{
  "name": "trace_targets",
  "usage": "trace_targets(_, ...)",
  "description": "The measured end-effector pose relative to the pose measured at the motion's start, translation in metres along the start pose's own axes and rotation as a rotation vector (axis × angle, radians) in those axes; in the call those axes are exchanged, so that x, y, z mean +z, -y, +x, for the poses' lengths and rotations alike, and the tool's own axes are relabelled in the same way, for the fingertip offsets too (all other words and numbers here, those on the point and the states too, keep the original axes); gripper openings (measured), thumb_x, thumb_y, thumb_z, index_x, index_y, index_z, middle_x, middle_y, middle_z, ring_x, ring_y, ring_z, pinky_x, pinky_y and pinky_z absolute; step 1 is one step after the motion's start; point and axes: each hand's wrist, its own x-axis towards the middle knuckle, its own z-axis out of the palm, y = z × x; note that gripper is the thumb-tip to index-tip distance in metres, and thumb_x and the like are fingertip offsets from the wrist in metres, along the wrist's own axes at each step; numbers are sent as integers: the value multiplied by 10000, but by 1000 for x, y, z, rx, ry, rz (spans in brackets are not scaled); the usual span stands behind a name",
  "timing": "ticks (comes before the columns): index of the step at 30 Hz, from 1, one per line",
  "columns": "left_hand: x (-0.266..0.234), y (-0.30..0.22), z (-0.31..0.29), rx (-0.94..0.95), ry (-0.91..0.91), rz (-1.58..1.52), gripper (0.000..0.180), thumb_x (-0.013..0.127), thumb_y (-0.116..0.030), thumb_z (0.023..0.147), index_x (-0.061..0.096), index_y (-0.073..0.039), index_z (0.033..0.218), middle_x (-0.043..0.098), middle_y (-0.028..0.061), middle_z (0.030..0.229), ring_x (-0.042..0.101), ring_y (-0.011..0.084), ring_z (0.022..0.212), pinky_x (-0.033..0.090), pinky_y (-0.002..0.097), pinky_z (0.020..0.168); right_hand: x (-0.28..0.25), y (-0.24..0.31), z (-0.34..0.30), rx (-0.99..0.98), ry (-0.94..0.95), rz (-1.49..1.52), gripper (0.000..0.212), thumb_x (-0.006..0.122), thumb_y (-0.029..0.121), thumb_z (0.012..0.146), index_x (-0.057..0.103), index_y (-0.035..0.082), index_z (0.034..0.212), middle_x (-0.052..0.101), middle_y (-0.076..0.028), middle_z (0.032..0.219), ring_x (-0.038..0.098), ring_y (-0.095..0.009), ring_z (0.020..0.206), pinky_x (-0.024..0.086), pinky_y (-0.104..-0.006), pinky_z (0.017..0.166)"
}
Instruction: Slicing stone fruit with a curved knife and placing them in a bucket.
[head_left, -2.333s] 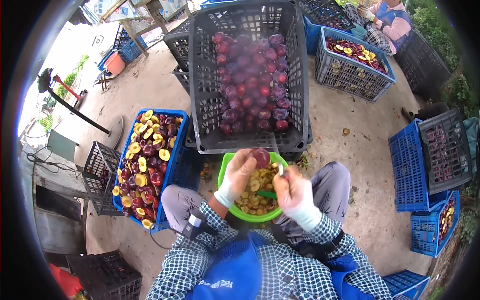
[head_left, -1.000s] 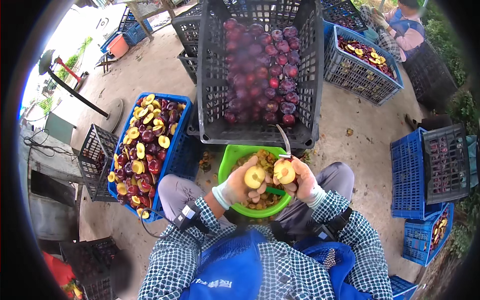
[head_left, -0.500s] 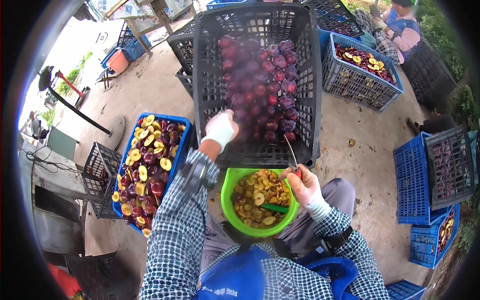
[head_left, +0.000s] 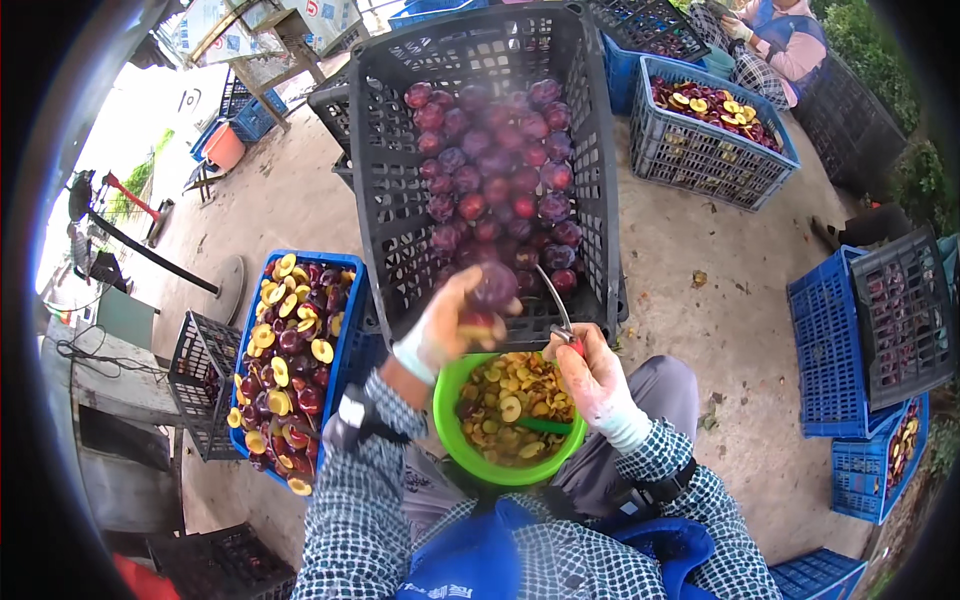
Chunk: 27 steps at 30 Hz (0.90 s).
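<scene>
Dark red and purple plums (head_left: pixel 495 190) lie in a black plastic crate (head_left: pixel 590 210) ahead of me. My left hand (head_left: pixel 440 325), in a pale glove, is above the crate's near edge, its fingers closed round a plum (head_left: pixel 493 286); a second reddish plum seems to sit lower in the grip, blurred by motion. To the right, my right hand (head_left: pixel 596 380) grips a small knife with a curved blade (head_left: pixel 551 297) and a red handle, blade pointing up and away. Below both hands stands a lime-green basin (head_left: pixel 447 425) of yellowish plum pieces with a green tool (head_left: pixel 545 426) in it.
At left, a blue crate (head_left: pixel 362 290) holds halved plums, beside a black crate (head_left: pixel 200 375). Another crate of plums (head_left: pixel 710 170) stands at the far right, near a seated person (head_left: pixel 785 45). Blue crates (head_left: pixel 825 340) are stacked at the right.
My left hand has come up from among the plums and moved slightly right and nearer, now with fruit in it. The right hand still holds the knife, nearly in place.
</scene>
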Motion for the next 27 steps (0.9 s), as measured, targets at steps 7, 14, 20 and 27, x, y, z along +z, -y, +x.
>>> trace_targets(7,44,78,-102,16,39,-285,594,438,-585,1209,672,-78,1411,768,61,1108,743,190,838,612,342,745,33,24,-43,-192,-1,-251,229,682,223,1121,714,0,1162,725,-192,884,718,-313,774,568,-403,734)
trace_targets(14,57,88,-151,319,-106,191,563,502,-517,1215,632,-29,1465,727,48,1289,670,133,1141,550,318,1000,47,43,-75,-329,-26,-496,202,750,217,1066,735,33,1148,744,-205,930,751,-431,815,584,-453,709)
trace_targets(20,68,97,-170,391,-155,325,555,540,-471,1202,569,-11,1511,707,119,1361,669,227,1247,521,392,1101,57,47,-82,-551,-94,-708,215,839,163,960,761,86,1145,757,-119,1046,756,-384,821,612,-454,694)
trace_targets(27,60,97,-156,35,-149,-284,524,562,-514,1186,636,-69,1453,759,68,1257,746,198,1059,618,364,913,49,42,-86,-608,261,-582,219,825,203,997,748,75,1157,751,-135,984,757,-358,832,602,-433,718)
